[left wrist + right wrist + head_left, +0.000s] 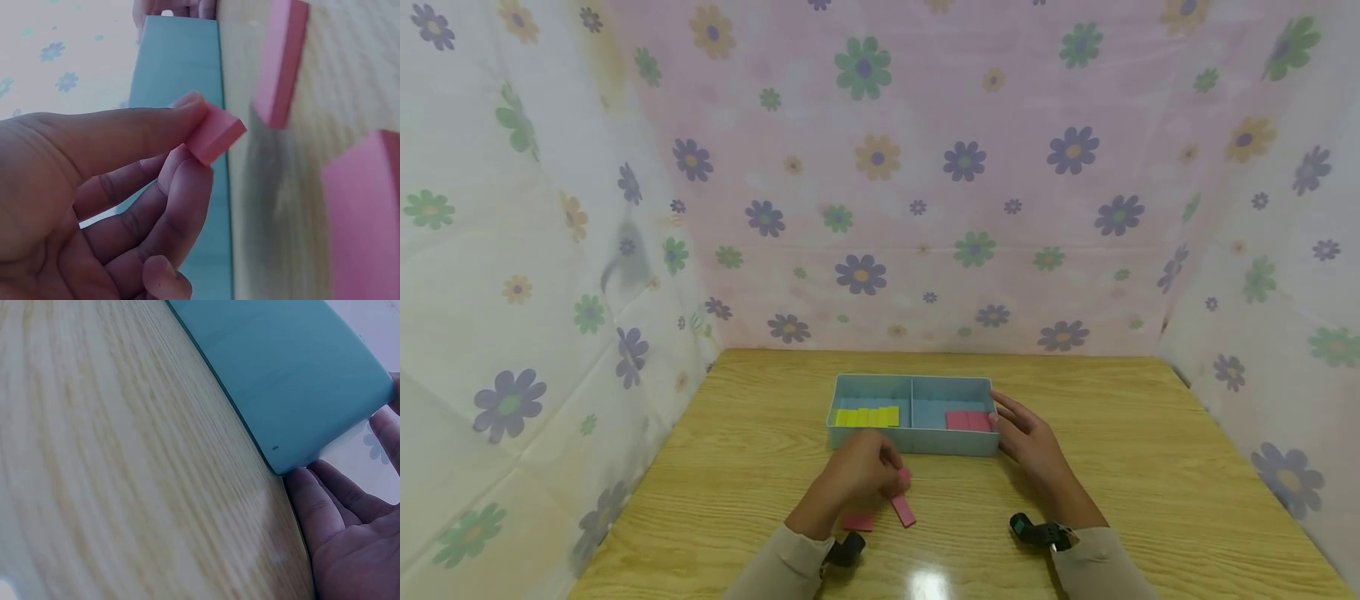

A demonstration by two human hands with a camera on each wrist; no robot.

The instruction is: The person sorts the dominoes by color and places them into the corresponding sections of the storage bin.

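My left hand pinches a small pink block between thumb and fingertips, in front of the box. Two more pink blocks lie on the table near it: one just below the fingers, the other closer to the wrist. The light blue box has two compartments. A row of yellow blocks sits in the left one, and several pink blocks in the right one. At the box's right end my right hand touches the wall with fairly straight fingers.
The box and blocks stand on a wood-grain table. Flower-patterned cloth hangs behind and along both sides. A dark camera band is on each wrist.
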